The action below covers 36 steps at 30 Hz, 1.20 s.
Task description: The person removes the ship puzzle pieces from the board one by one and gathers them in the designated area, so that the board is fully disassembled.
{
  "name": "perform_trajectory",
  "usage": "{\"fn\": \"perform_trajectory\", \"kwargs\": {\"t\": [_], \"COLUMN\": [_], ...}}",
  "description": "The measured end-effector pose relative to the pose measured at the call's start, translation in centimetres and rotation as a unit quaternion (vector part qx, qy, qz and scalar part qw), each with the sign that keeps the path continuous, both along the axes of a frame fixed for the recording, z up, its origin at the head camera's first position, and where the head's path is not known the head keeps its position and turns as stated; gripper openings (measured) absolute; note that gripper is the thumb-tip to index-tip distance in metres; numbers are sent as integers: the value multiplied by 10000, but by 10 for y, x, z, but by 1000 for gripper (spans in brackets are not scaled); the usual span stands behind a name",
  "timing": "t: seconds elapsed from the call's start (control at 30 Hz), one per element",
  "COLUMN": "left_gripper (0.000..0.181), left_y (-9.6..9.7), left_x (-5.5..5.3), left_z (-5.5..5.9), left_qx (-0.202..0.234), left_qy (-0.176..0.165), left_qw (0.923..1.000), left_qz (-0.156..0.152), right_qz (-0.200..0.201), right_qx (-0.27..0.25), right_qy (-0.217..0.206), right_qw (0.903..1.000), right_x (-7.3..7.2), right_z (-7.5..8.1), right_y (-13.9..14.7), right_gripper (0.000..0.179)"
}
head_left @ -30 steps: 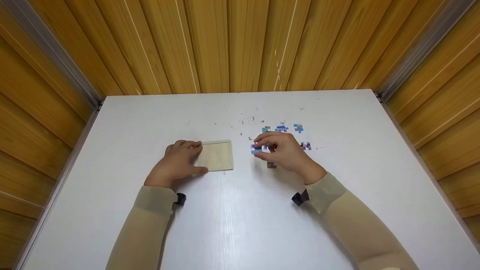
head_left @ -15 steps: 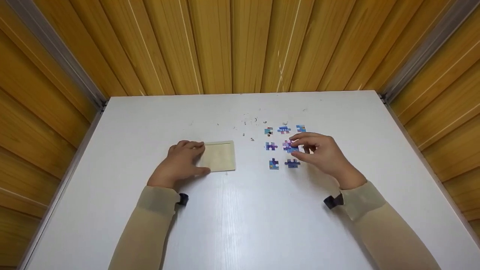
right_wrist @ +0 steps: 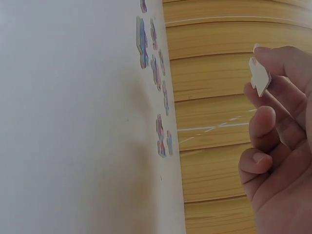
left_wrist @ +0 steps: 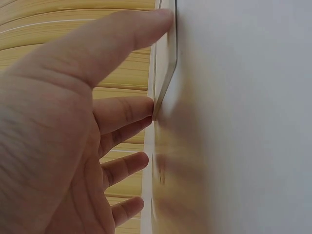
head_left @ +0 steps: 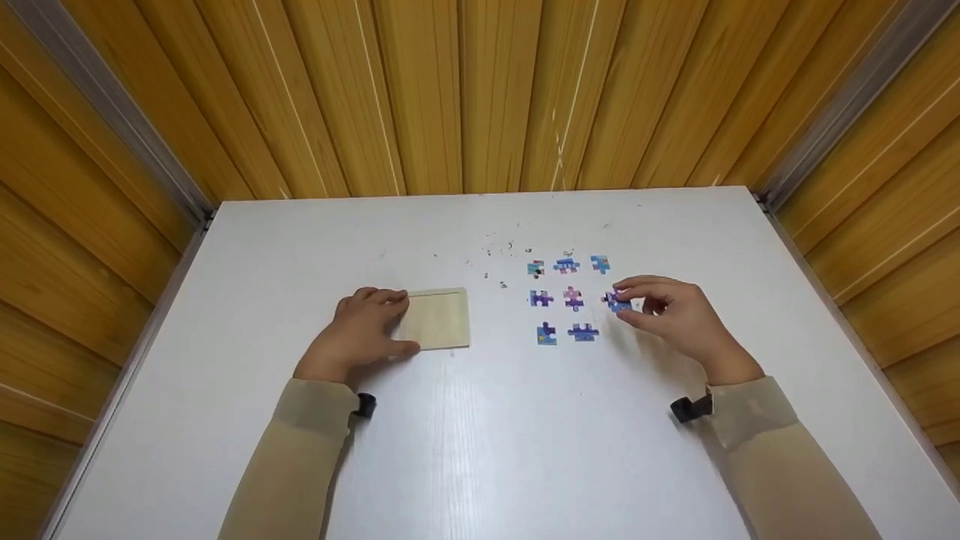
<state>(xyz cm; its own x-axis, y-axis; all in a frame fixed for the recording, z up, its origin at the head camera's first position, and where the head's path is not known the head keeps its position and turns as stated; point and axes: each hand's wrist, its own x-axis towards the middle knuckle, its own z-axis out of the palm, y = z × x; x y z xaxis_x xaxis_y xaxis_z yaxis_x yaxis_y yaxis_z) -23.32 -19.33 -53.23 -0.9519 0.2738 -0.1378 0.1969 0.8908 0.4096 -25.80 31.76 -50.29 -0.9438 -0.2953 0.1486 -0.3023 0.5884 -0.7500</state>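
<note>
My right hand (head_left: 667, 315) pinches a blue and purple jigsaw piece (head_left: 619, 302) between thumb and finger, at the right of the other pieces. In the right wrist view this jigsaw piece (right_wrist: 260, 78) shows its plain pale side, up off the table. Whether another piece lies under that hand in the head view, I cannot tell. My left hand (head_left: 365, 326) rests against the left side of a flat square wooden puzzle board (head_left: 437, 320). Its thumb touches the board's near edge and its fingertips the far left corner; the fingers look fairly straight in the left wrist view.
Several coloured jigsaw pieces (head_left: 574, 298) lie apart in loose rows right of the board. Small dark specks (head_left: 503, 284) are scattered behind them. A white table (head_left: 465, 442) carries everything, with a yellow wood-look panel wall (head_left: 495, 97) at its far edge.
My right hand has moved rightward across the jigsaw pieces, uncovering several of them, with a piece in its fingers. The left hand stays at the board.
</note>
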Motion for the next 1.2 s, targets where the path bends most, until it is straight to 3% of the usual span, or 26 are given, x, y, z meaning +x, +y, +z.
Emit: {"fn": "perform_trajectory", "kwargs": {"t": [0.3,0.67,0.97,1.2], "left_gripper": [91,91,92,92], "left_y": [1,2,1,0], "left_x": [-1,1,1,1], "left_z": [-1,1,1,-1], "left_qx": [34,55,88,75], "left_qy": [28,-24,5,56], "left_qw": [10000,10000,10000,10000], "left_qz": [-28,46,20,6], "right_qz": [-88,47,54,81], "right_qx": [139,712,1139,1243], "right_qy": [-340,-532,-932,-896], "right_qw": [9993,9960,9891,9881], "right_x": [-4,-9,-7,-7], "right_z": [-10,-16,-17,-21], "right_y": [9,12,10,7], "right_gripper": [22,18,22,21]}}
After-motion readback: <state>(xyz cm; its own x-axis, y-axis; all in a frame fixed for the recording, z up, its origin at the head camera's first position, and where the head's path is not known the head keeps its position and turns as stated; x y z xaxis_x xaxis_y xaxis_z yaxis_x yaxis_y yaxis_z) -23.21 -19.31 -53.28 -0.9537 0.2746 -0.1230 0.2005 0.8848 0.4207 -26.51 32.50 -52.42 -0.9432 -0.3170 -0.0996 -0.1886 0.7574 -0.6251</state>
